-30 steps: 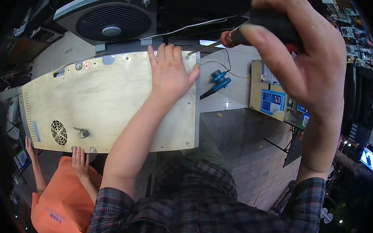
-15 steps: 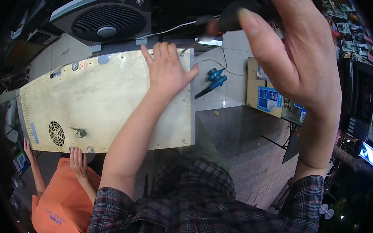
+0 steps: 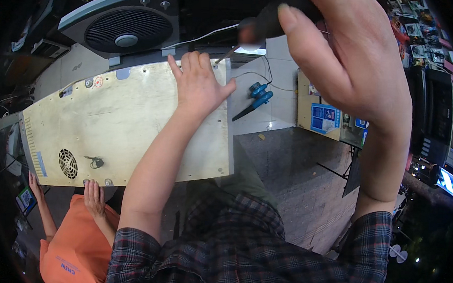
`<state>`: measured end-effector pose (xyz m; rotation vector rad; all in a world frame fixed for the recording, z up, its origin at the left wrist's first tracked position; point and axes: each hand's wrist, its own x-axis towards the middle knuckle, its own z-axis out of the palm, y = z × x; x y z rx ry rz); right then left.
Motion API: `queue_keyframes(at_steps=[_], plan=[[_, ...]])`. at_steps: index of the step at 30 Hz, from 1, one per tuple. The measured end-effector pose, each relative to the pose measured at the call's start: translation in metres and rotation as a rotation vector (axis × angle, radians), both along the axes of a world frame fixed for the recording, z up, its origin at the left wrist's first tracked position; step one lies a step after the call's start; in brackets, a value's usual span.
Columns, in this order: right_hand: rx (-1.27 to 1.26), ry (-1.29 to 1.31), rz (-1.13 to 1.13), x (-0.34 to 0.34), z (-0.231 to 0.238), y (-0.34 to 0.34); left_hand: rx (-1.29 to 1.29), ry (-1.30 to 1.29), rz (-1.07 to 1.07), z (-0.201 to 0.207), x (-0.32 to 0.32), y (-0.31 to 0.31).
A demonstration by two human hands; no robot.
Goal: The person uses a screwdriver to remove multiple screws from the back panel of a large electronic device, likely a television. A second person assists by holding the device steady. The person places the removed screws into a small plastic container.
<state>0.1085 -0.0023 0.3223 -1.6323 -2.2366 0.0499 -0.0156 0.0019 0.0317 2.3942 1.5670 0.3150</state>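
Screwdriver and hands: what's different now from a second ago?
The right hand has moved up and left in the picture, tilting the screwdriver so its shaft looks steeper. Most of the scene sits slightly further left, likely from head movement. Nothing was newly gripped or released. Unchanged: the tip at the panel's far right corner, the left hand on the panel, the co-worker's hands along its near edge.

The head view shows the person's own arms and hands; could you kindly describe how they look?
Dark plaid sleeves, crossed by thin reddish and pale lines, leave both forearms bare. The left hand and right hand are ungloved, with no watch visible.
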Motion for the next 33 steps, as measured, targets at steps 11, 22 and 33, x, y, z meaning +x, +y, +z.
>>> queue_keyframes(at_steps=[11,22,33], plan=[[0.104,-0.154,0.018,0.005,-0.014,-0.005,0.033,-0.024,-0.009,-0.003,-0.002,0.0],[0.061,-0.176,0.137,0.013,-0.002,-0.004,0.073,-0.085,-0.052,-0.003,0.002,-0.001],[-0.103,0.179,0.233,0.019,-0.009,0.001,0.059,-0.085,-0.055,-0.003,-0.001,-0.001]])
